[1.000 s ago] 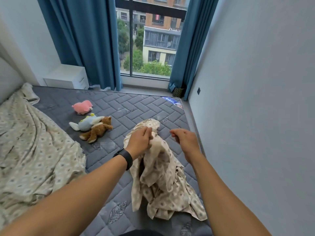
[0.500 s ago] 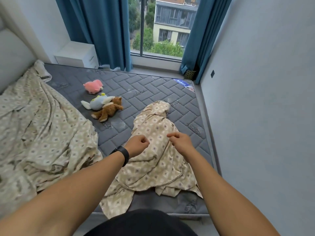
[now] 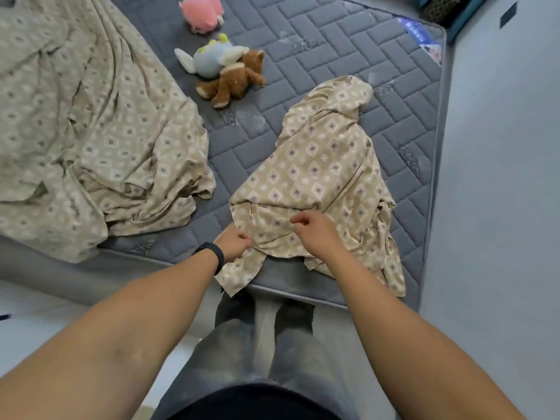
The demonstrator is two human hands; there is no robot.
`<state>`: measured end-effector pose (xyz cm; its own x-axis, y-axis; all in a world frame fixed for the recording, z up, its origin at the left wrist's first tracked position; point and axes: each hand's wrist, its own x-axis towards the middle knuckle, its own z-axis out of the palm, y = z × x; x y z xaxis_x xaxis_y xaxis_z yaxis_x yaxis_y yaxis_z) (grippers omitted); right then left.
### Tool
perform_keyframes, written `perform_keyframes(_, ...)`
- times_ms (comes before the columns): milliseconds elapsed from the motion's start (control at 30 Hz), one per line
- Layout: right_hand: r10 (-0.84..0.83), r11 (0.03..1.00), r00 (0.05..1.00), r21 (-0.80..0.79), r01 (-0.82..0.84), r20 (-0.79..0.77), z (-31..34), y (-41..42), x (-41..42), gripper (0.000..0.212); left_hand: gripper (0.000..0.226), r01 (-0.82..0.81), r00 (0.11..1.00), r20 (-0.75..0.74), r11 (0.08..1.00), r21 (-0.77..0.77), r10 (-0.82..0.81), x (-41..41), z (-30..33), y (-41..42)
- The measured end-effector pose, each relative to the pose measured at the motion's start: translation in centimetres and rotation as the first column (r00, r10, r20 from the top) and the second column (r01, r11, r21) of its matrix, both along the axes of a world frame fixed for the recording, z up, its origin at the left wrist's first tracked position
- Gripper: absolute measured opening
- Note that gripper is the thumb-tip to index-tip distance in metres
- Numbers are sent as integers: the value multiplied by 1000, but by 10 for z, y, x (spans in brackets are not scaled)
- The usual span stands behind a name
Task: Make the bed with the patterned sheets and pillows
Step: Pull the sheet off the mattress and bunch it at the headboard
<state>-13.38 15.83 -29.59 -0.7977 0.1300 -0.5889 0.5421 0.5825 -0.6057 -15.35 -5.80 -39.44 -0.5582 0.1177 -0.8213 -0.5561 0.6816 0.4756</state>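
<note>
Nearest, the person stands at the foot edge of the bed, grey trousers (image 3: 257,344) below both outstretched forearms. Just past the mattress (image 3: 348,50) edge, the left hand (image 3: 235,245), with a black wristband (image 3: 212,256) on its wrist, has its fingers curled in and pinches the near hem of the smaller patterned sheet (image 3: 312,174), which lies crumpled on the right side of the bed with one corner hanging over the edge. Beside it, the right hand (image 3: 315,233) hovers over the same cloth with its fingers bent and thumb and forefinger brought close together; whether they nip a fold of fabric or are merely held above it cannot be told. Further left, well apart from this piece, a larger patterned sheet (image 3: 91,131) lies bunched across the left half of the bare grey quilted mattress. Beyond both, in the gap between them, a brown plush toy (image 3: 236,80) rests touching a pale blue plush toy (image 3: 209,59), and a pink plush toy (image 3: 203,12) lies farther back.
</note>
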Motion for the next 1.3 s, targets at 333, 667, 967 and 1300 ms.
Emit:
perform_keyframes(333, 30, 997, 981, 58, -42, 193, -121, -47, -8, 27, 15, -423, 896, 163, 905, 41, 412, -21, -169, -11)
perform_keyframes(667, -34, 992, 975, 124, 6, 222, -134, -33, 2, 24, 9, -772, 621, 382, 619, 147, 684, -82, -167, 2)
perform_keyframes(967, 49, 986, 998, 161, -42, -40, -39, -11, -16, 72, 17, -524, 846, 324, 547, 653, 424, -72, 62, 59)
perform_keyframes(1300, -335, 875, 812, 162, 456, -477, 65, 80, -35, 43, 30, 51, 808, -521, 848, 528, 275, -70, 210, 82)
